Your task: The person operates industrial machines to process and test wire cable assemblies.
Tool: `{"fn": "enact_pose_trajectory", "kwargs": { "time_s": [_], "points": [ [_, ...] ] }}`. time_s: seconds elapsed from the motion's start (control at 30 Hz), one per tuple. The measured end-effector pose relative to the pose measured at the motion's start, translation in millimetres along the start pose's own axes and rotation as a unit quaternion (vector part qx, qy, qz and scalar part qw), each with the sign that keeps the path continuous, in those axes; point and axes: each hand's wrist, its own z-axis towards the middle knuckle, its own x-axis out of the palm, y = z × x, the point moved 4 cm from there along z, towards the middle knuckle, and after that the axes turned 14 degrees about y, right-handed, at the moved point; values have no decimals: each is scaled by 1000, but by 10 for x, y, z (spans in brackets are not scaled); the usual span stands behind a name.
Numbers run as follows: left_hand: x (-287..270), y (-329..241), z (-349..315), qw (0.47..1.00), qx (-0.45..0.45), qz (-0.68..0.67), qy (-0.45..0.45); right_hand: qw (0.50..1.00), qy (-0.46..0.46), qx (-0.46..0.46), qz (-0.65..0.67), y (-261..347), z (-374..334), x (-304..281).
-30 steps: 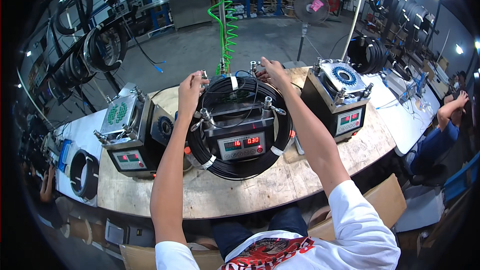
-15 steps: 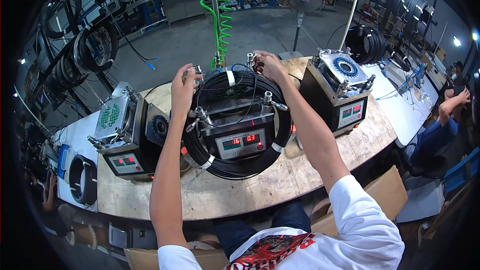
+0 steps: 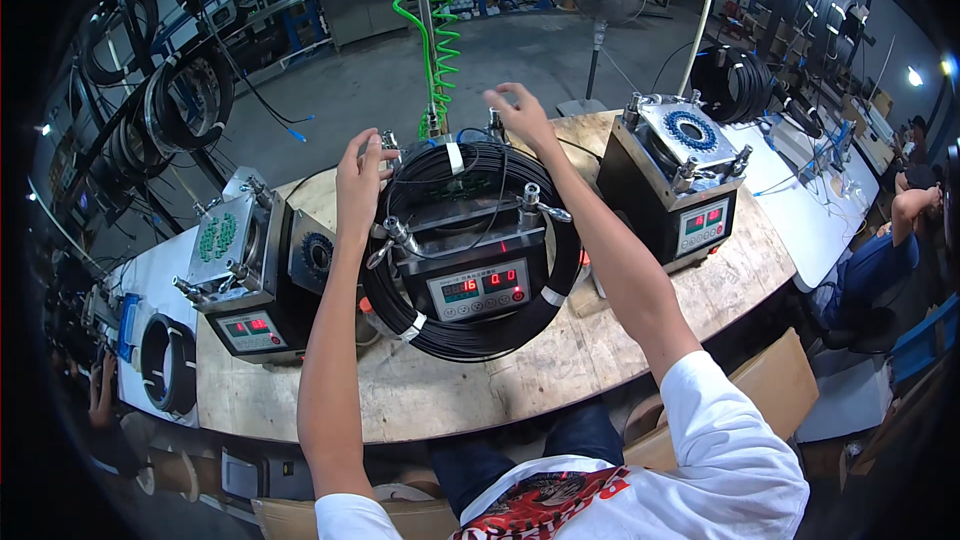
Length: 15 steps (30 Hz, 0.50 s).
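A black heating-type machine (image 3: 480, 285) with a lit red display stands on the bench before me. A large coil of black cable (image 3: 440, 335), bound with white ties, hangs around it. My left hand (image 3: 358, 178) is at the machine's far left clamp knob (image 3: 391, 146), fingers curved and apart beside it; any contact is unclear. My right hand (image 3: 522, 120) is raised, open and holding nothing, just above the far right clamp knob (image 3: 496, 122). Two near clamp knobs (image 3: 400, 232) with levers stand untouched. Green connector ends between the plates are partly hidden by the cable.
Similar machines stand at left (image 3: 240, 280) and right (image 3: 670, 180), holding green and blue connectors. A green spiral hose (image 3: 440, 50) hangs beyond the bench. Another cable coil (image 3: 168, 362) lies at left. A person (image 3: 860, 260) sits at far right.
My right hand has come off the far right clamp knob and lifted up, its fingers loosening. My left hand stays by its knob, with little movement. The machine's right-hand reading has changed.
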Motion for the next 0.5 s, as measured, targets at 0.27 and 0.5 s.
{"fn": "enact_pose_trajectory", "kwargs": {
  "time_s": [0.27, 0.5],
  "points": [
    [62, -5, 61, 999, 34, 0, 6, 984, 140, -108, -7, 78, 118, 130],
    [29, 17, 25, 999, 39, 9, 0, 956, 272, -85, -64, 100, 198, 235]
  ]
}}
